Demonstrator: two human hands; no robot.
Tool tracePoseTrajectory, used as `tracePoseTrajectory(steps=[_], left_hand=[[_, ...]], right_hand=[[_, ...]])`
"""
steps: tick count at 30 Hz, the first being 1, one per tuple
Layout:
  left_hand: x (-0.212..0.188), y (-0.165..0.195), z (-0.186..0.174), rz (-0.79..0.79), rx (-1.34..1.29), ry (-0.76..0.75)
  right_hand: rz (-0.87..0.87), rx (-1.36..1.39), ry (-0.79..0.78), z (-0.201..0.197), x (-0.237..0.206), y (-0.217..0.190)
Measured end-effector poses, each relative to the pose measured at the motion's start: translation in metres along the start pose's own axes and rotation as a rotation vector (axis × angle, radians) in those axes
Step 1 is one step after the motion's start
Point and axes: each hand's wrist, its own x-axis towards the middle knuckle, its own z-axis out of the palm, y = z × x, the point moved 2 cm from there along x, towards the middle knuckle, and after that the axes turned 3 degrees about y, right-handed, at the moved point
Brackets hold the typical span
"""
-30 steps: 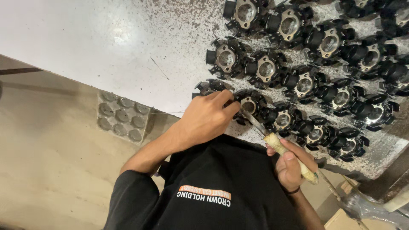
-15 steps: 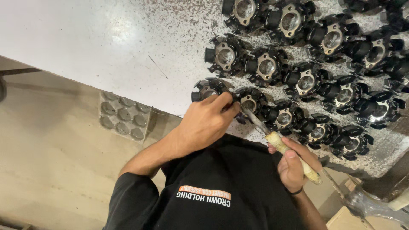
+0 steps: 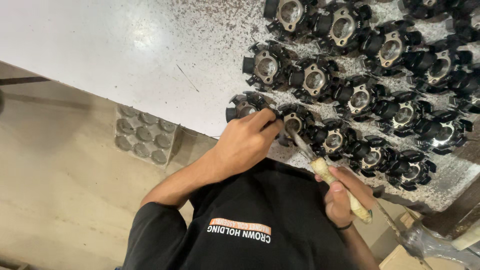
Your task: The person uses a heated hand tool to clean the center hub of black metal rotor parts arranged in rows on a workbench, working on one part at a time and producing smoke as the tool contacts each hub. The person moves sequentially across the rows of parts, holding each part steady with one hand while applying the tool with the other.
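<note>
**Working the front row, tool tip at the second part**

Your left hand (image 3: 247,142) pinches its fingertips shut at the edge of a black coil part (image 3: 296,121) in the row nearest you, steadying something too small to make out. Your right hand (image 3: 344,197) is wrapped closed around the pale handle of a soldering tool (image 3: 325,172), whose thin tip slants up to that same part. Just left of your knuckles sits the end part of the row (image 3: 243,106), half hidden. The other black parts (image 3: 390,50) stand in rows across the speckled white table (image 3: 125,55). You cannot tell from here which ones are finished; judging by your position, most of the front row to the right seems still ahead. A grey moulded tray (image 3: 142,135) lies on the floor below the table edge.

Against half a second ago, your hands and the tool stay at the same part; the grip looks unchanged, and only the view has drifted slightly.
</note>
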Motion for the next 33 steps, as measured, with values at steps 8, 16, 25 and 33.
tracePoseTrajectory(steps=[8, 16, 25, 33], left_hand=[[-0.001, 0.000, 0.003, 0.050, 0.051, 0.027], [-0.002, -0.005, 0.005, 0.057, 0.054, 0.000], [0.021, 0.016, -0.028, 0.066, 0.018, 0.062], [0.032, 0.049, -0.035, 0.308, -0.094, 0.162]], right_hand=[[-0.001, 0.042, 0.066, -0.003, -0.004, 0.005], [-0.026, -0.055, 0.040, 0.002, 0.001, -0.005], [-0.427, -0.362, -0.037, -0.037, 0.017, -0.016], [0.143, 0.189, 0.350, -0.087, -0.037, -0.001]])
